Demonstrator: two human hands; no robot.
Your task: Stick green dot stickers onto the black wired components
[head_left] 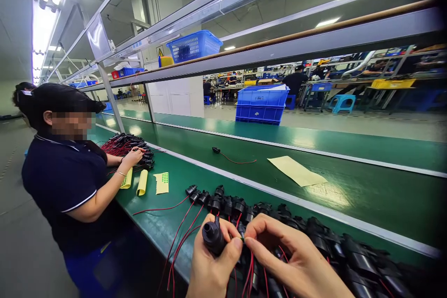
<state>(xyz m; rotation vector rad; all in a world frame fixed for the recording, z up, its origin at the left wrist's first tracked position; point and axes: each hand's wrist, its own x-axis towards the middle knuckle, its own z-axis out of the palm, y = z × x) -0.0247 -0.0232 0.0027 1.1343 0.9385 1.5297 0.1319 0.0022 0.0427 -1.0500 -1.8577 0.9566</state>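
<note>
Green bench (195, 174) — left hand (209, 265) grips black socket (213, 237) | right hand (296, 260) pinches its wire

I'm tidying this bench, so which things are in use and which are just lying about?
In use: black plastic socket in left hand; right hand pinching at it; row of black wired sockets.
Lying about: yellow paper sheet; lone red-wired socket; blue plastic crate.

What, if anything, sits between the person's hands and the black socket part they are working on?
Nothing visible. The left hand already grips the black socket, and the right hand pinches at its side, fingertips touching it. The row of other sockets lies behind on the green bench, not between.
</note>
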